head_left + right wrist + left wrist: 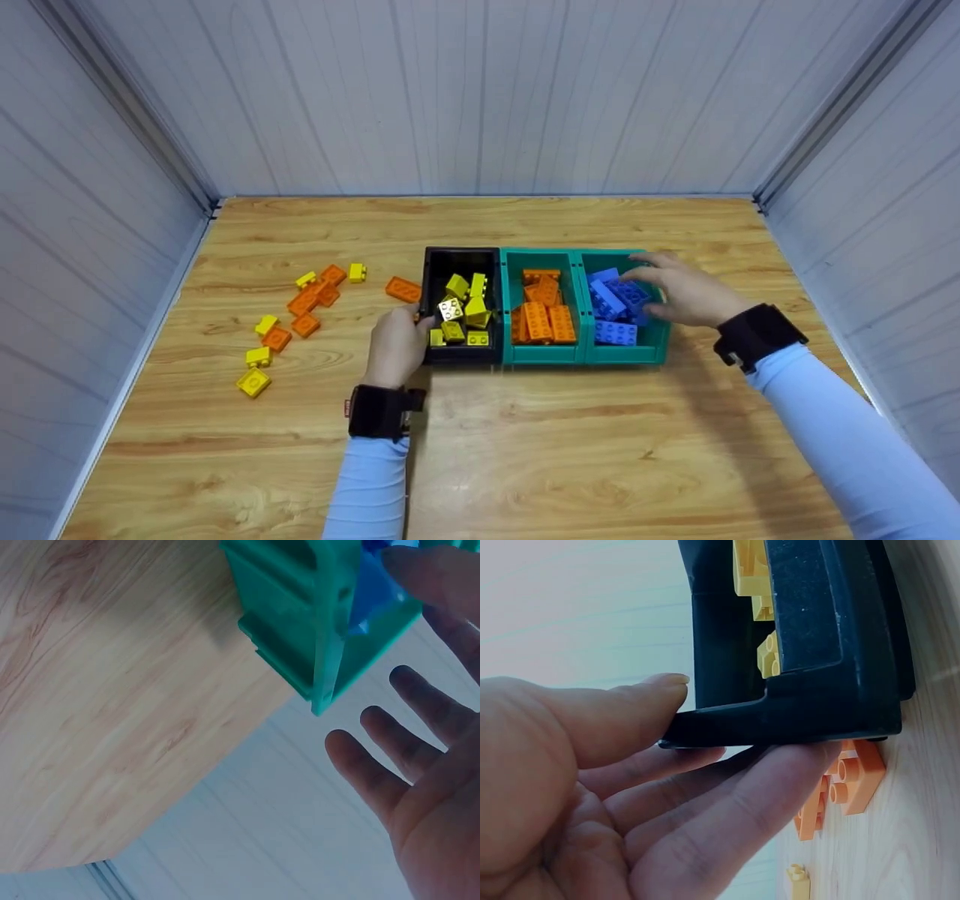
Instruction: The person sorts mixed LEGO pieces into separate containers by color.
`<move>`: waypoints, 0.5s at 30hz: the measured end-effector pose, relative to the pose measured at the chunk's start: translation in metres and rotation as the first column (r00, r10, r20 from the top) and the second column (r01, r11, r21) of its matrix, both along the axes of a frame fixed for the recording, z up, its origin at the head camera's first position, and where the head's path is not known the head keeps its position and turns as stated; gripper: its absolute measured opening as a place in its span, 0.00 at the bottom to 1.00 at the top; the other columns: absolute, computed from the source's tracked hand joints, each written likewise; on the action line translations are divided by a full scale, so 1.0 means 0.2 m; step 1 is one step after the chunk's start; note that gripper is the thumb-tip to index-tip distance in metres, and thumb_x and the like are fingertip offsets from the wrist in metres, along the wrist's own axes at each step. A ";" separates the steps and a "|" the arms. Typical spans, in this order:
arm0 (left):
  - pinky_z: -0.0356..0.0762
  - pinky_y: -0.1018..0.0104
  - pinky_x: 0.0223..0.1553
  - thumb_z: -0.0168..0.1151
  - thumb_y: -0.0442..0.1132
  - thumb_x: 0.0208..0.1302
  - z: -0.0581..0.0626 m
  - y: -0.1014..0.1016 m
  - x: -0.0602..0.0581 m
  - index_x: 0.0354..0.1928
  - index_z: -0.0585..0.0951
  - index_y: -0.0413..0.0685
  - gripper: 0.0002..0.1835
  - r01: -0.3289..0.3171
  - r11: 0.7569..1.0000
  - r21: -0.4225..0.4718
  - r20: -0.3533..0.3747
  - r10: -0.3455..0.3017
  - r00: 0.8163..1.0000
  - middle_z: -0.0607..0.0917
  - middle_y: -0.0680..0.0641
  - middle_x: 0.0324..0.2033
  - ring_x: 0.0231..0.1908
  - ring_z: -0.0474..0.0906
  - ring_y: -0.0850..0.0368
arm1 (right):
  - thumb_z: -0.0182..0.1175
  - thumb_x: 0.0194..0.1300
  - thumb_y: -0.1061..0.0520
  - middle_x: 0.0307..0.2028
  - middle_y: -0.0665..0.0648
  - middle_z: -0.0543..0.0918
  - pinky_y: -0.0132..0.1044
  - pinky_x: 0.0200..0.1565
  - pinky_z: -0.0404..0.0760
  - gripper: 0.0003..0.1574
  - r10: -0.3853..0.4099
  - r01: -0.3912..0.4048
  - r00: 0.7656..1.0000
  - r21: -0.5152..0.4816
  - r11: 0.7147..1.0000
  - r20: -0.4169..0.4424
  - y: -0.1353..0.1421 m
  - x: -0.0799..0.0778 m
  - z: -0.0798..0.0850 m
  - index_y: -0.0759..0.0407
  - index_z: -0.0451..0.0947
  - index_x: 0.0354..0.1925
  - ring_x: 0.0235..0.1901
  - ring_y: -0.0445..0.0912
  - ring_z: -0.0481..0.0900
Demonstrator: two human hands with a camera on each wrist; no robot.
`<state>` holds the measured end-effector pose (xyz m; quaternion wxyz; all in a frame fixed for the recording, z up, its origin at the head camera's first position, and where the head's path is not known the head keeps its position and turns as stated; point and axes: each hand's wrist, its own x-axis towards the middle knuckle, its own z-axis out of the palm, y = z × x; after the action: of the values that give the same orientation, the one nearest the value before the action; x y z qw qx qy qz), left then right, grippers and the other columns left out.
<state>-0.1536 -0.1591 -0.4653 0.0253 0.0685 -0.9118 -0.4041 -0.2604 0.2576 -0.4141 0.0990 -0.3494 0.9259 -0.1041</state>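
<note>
My left hand grips the left wall of a black bin. In the left wrist view the thumb lies at the rim and the fingers press along the outer side. Yellow toy bricks lie inside that bin. Beside it stand two joined green bins, the middle one with orange bricks and the right one with blue bricks. My right hand holds nothing; its fingers are spread over the right green bin's outer edge, thumb and fingertips near the blue bricks.
Loose orange bricks and yellow bricks lie scattered on the wooden table to the left. One orange brick sits close beside the black bin. White panel walls enclose the table at the back and sides.
</note>
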 end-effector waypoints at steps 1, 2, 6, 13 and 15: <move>0.80 0.51 0.42 0.60 0.37 0.71 0.00 0.00 0.00 0.60 0.77 0.29 0.21 0.000 1.000 -0.002 -0.004 0.000 1.000 0.84 0.33 0.50 0.39 0.83 0.44 | 0.67 0.63 0.63 0.72 0.70 0.58 0.65 0.61 0.66 0.32 -0.010 0.010 1.000 -0.004 1.000 -0.007 0.01 0.00 0.01 0.58 0.74 0.65 0.68 0.69 0.57; 0.80 0.52 0.39 0.60 0.37 0.71 0.00 0.00 0.00 0.59 0.78 0.30 0.20 -0.001 1.000 -0.001 -0.006 0.001 1.000 0.84 0.34 0.49 0.37 0.83 0.45 | 0.66 0.64 0.62 0.71 0.70 0.59 0.65 0.61 0.66 0.31 -0.022 0.022 1.000 -0.009 1.000 -0.014 0.02 0.01 0.01 0.58 0.73 0.65 0.68 0.69 0.58; 0.78 0.55 0.34 0.60 0.37 0.71 0.00 0.00 0.00 0.58 0.79 0.31 0.19 -0.004 1.000 -0.006 -0.013 0.004 1.000 0.86 0.35 0.46 0.31 0.81 0.48 | 0.63 0.68 0.61 0.69 0.73 0.61 0.64 0.60 0.67 0.28 -0.080 0.079 0.996 -0.032 0.996 -0.039 0.06 0.02 0.03 0.61 0.72 0.65 0.66 0.69 0.60; 0.80 0.50 0.43 0.60 0.37 0.71 0.00 0.00 0.01 0.60 0.76 0.28 0.22 0.005 1.000 -0.008 -0.019 -0.005 1.000 0.83 0.32 0.50 0.41 0.84 0.42 | 0.58 0.73 0.58 0.64 0.71 0.70 0.62 0.59 0.70 0.27 -0.250 0.249 0.968 -0.189 0.950 0.019 0.12 0.07 -0.01 0.64 0.70 0.66 0.62 0.67 0.68; 0.80 0.49 0.45 0.60 0.37 0.71 0.01 0.00 0.01 0.60 0.75 0.27 0.22 0.010 1.000 -0.002 -0.016 -0.010 1.000 0.82 0.31 0.51 0.43 0.83 0.41 | 0.56 0.75 0.56 0.62 0.71 0.72 0.61 0.55 0.73 0.28 -0.307 0.313 0.950 -0.248 0.917 0.062 0.12 0.10 -0.03 0.65 0.69 0.67 0.59 0.67 0.71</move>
<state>-0.1519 -0.1587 -0.4643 0.0304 0.0608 -0.9122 -0.4040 -0.2399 0.2825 -0.4209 0.0457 -0.2071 0.9473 -0.2401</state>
